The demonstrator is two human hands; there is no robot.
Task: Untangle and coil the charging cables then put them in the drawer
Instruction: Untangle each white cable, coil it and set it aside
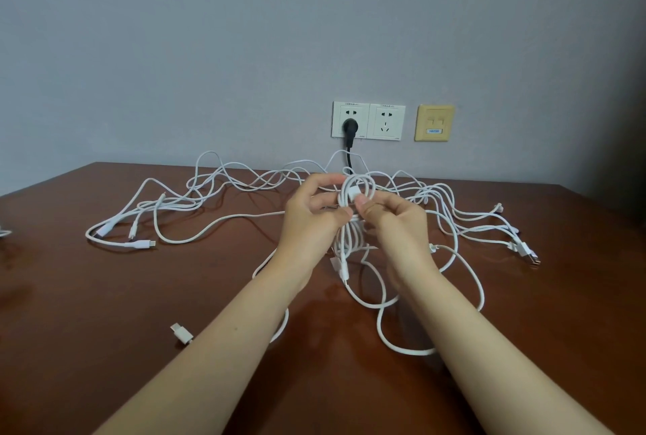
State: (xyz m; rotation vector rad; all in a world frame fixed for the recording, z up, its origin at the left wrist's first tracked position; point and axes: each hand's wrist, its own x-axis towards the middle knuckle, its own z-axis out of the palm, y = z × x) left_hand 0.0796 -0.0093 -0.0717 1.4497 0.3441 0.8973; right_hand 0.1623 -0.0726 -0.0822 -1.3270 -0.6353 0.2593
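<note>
My two bare forearms reach forward and converge, wrists lifted. My left hand (311,216) and right hand (395,221) face each other, nearly touching, fingers curled, each pinching the same small coil of thin white charging cable (356,189).

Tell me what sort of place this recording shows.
Probably a room in a home or office: a brown wooden table against a plain grey wall, which carries two power sockets and a yellowed data-jack plate. White charging cables sprawl across the table.
</note>
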